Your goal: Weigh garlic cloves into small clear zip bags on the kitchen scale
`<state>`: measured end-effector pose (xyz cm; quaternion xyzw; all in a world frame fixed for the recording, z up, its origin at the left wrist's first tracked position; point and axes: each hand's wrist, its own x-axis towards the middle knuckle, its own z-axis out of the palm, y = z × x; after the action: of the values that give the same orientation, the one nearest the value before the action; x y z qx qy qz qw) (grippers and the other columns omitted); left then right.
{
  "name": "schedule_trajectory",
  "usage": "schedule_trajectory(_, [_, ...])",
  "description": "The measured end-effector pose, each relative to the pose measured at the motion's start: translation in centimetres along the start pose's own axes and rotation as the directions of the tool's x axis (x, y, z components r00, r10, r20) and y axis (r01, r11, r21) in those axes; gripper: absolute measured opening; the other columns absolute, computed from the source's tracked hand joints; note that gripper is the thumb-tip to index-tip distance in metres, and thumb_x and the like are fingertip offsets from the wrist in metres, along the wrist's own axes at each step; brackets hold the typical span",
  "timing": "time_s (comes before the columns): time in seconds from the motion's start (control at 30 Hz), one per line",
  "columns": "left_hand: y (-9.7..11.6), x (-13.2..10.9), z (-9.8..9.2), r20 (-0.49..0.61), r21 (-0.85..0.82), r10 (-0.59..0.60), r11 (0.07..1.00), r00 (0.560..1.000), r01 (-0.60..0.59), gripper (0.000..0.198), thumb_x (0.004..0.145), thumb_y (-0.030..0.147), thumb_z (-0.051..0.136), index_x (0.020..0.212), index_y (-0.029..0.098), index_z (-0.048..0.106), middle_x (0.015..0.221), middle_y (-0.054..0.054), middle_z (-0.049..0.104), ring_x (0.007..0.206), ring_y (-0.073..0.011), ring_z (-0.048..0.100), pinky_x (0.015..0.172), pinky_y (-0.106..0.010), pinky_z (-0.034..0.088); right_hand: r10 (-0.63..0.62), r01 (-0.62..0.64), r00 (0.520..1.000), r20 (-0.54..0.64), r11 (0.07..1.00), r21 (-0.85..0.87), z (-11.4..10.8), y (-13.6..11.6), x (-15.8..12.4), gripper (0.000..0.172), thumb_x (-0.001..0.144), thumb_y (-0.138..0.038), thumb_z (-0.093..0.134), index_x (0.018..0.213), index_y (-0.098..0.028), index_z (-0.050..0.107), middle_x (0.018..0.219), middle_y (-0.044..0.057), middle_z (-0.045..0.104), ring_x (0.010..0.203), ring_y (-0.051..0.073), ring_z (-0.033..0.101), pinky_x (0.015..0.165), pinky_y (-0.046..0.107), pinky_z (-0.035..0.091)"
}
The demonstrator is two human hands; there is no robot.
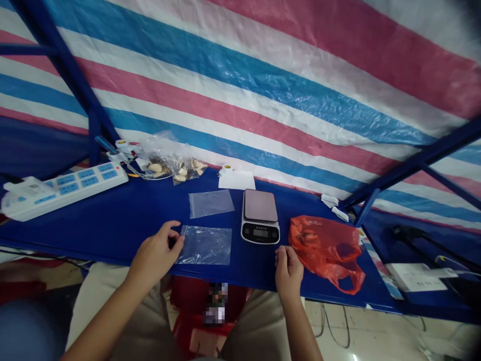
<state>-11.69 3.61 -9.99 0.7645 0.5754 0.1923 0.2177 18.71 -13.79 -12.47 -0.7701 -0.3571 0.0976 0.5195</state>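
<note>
2 flat bags point(206, 245) on blue tbl point(105, 220), striped tarp point(225, 110) behind

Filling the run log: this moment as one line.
left hand: beside nearer clear bag, contact unclear | right hand: curled, near scale and red bag | farther clear bag: flat on table

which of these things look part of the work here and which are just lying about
Likely in use, close by:
near clear bag
far clear bag
scale
red bag

Likely lying about:
power strip
white paper
filled bags, less surely
</note>
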Motion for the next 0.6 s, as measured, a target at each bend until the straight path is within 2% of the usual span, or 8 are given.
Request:
schedule_trajectory(0.13, [1.1,1.0,-0.3,-0.049,-0.167,0.152,0.973,0.987,-0.158,0.04,0.089,0.049,0.051,0.118,0.023,0.059,0.087,0.0,0.072,0.072,-0.0174,0.067,0.069,-0.028,0.05,0.003,-0.003,1.0,0.022,1.0,0.016,0.0,0.2,0.0,0.046,0.1,-0.056,0.046,0.077,-0.018,0.059,0.065,-0.002,0.054,0.058,0.013,0.051,0.058,0.026,0.039])
schedule_trajectory(0.23, [2.3,3.5,-0.1,-0.112,-0.276,0.225,0.929,0.968,-0.248,0.036,0.088,0.047,0.054,0.114,0.022,0.059,0.084,0.0,0.07,0.072,-0.0159,0.067,0.07,-0.027,0.051,0.017,-0.018,0.999,0.03,1.0,0.019,0.1,0.3,0.0,0.045,0.1,-0.055,0.047,0.079,-0.018,0.06,0.066,-0.001,0.055,0.058,0.014,0.052,0.058,0.025,0.039])
schedule_trajectory(0.3, [3.2,5.9,0.1,-0.157,-0.299,0.188,0.927,0.97,-0.228,0.033,0.085,0.043,0.058,0.11,0.022,0.06,0.082,0.0,0.07,0.07,-0.0158,0.066,0.069,-0.026,0.05,0.019,-0.019,0.999,0.036,1.0,0.016,0.2,0.5,0.2,0.045,0.099,-0.055,0.047,0.08,-0.018,0.061,0.067,0.0,0.056,0.059,0.014,0.053,0.058,0.025,0.039])
schedule_trajectory(0.4, [4.5,9.8,0.5,-0.214,-0.255,0.061,0.96,0.975,-0.116,0.026,0.078,0.034,0.063,0.1,0.021,0.062,0.079,0.0,0.071,0.067,-0.0166,0.065,0.071,-0.028,0.049,0.011,-0.011,1.0,0.025,1.0,0.019,0.2,0.4,0.4,0.045,0.099,-0.056,0.048,0.08,-0.017,0.062,0.067,0.0,0.058,0.06,0.014,0.054,0.058,0.025,0.041])
schedule_trajectory(0.5, [5.1,11.9,0.9,-0.225,-0.217,-0.063,0.976,0.972,0.013,0.025,0.075,0.029,0.065,0.098,0.021,0.061,0.076,-0.002,0.071,0.068,-0.0189,0.064,0.076,-0.032,0.049,0.022,-0.023,0.999,0.028,0.998,0.059,-0.3,-0.1,-0.7,0.048,0.099,-0.058,0.046,0.077,-0.018,0.062,0.061,-0.001,0.054,0.054,0.014,0.051,0.053,0.026,0.039])
schedule_trajectory(0.57, [4.9,11.8,1.1,-0.263,-0.219,-0.088,0.975,0.961,0.03,0.03,0.077,0.034,0.065,0.103,0.02,0.059,0.076,-0.002,0.07,0.069,-0.0198,0.064,0.077,-0.033,0.049,-0.003,0.007,0.981,0.194,1.0,-0.022,-1.0,-0.8,-2.8,0.053,0.101,-0.058,0.039,0.077,-0.019,0.065,0.059,0.0,0.055,0.053,0.015,0.053,0.05,0.027,0.039])
schedule_trajectory(0.6, [4.6,11.4,1.3,-0.304,-0.229,-0.084,0.973,0.949,0.012,0.033,0.079,0.037,0.064,0.107,0.02,0.058,0.076,-0.001,0.069,0.068,-0.0194,0.063,0.077,-0.033,0.048,-0.022,0.059,0.943,0.331,0.993,-0.103,-1.5,-1.2,-4.3,0.054,0.103,-0.056,0.036,0.08,-0.019,0.068,0.063,0.001,0.06,0.057,0.016,0.057,0.052,0.027,0.042])
